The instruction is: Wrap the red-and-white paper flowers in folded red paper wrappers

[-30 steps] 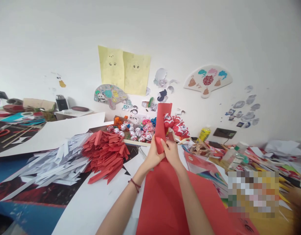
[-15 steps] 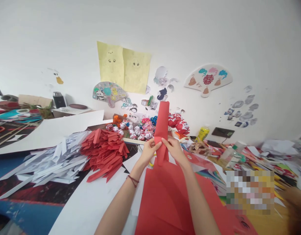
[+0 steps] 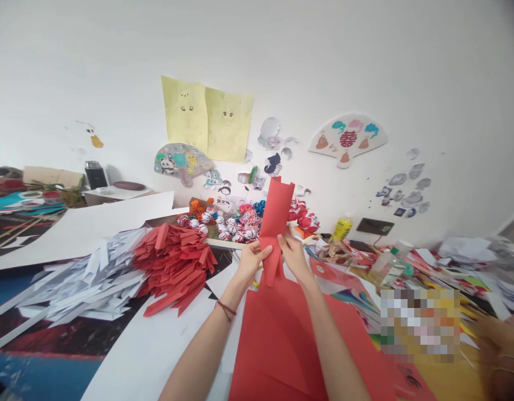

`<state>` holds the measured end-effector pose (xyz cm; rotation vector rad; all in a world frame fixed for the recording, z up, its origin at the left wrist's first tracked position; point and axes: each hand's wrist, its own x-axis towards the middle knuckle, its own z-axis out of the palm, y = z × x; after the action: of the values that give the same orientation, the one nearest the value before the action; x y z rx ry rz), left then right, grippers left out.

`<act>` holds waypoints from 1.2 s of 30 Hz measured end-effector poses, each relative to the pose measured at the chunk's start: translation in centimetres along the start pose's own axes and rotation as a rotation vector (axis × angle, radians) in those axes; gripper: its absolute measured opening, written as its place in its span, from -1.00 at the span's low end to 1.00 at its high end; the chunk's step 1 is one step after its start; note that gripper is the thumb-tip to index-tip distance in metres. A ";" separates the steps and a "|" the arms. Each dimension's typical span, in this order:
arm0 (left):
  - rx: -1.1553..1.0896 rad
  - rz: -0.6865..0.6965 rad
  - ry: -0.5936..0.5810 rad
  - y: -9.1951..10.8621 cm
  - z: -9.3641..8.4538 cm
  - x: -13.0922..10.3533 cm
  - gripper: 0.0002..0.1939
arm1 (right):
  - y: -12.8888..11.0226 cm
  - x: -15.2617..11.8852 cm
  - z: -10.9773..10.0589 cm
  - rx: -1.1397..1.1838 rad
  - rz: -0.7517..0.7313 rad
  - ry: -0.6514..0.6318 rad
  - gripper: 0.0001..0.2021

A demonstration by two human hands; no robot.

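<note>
A folded strip of red paper [image 3: 277, 209] stands upright in front of me, its top edges slightly apart. My left hand [image 3: 251, 260] pinches its left side with the thumb across the front. On the right side, my right hand [image 3: 295, 257] holds the same paper between thumb and fingers. Below the hands, a large red sheet [image 3: 277, 340] lies on the table, with more red paper at its right. To the left are a heap of red folded strips [image 3: 173, 262] and a heap of white folded strips [image 3: 85, 278].
Behind the hands sits a box of small paper flowers and balls [image 3: 229, 223]. A yellow bottle [image 3: 342, 227] and a clear bottle [image 3: 392, 262] stand right among paper scraps. A black flask [image 3: 95, 175] is far left. Another person's hand [image 3: 501, 348] shows at the right edge.
The folded paper's top has spread wider and shows separate edges. My right thumb has lifted a little away from the left one. The view has shifted slightly.
</note>
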<state>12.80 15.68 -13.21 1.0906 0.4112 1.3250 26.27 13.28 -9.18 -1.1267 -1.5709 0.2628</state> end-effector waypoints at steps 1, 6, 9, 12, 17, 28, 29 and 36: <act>-0.004 0.002 0.002 0.0 0.0 0.0 -0.48 | 0.2 0.0 0.3 0.018 0.018 0.031 -0.51; -0.013 0.009 0.009 -0.2 -0.1 0.0 -0.49 | 0.9 -0.4 2.0 0.098 0.122 0.138 -0.47; -0.005 0.011 0.014 -0.2 -0.1 0.0 -0.48 | 0.7 -0.6 2.3 0.117 0.161 0.173 -0.52; 0.005 0.014 0.001 -0.3 0.0 0.2 -0.48 | 0.6 -0.5 2.1 0.111 0.191 0.208 -0.56; 0.035 0.061 0.013 -0.7 0.1 0.3 -0.53 | 0.9 -0.1 2.0 0.127 0.198 0.250 -0.55; -0.052 0.107 0.048 -1.4 0.9 -0.3 -0.48 | 0.5 -1.2 3.1 0.253 0.219 0.259 -0.54; -0.048 0.104 0.044 -1.3 0.9 -0.3 -0.48 | 0.4 -1.4 3.0 0.251 0.213 0.252 -0.55; 0.138 0.156 0.062 -1.2 1.0 -0.7 -0.44 | -0.6 -1.0 2.4 0.115 0.142 0.369 -0.49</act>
<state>14.08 14.77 -13.95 1.2190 0.4766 1.4884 23.82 13.09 -10.24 -1.1257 -1.1397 0.2221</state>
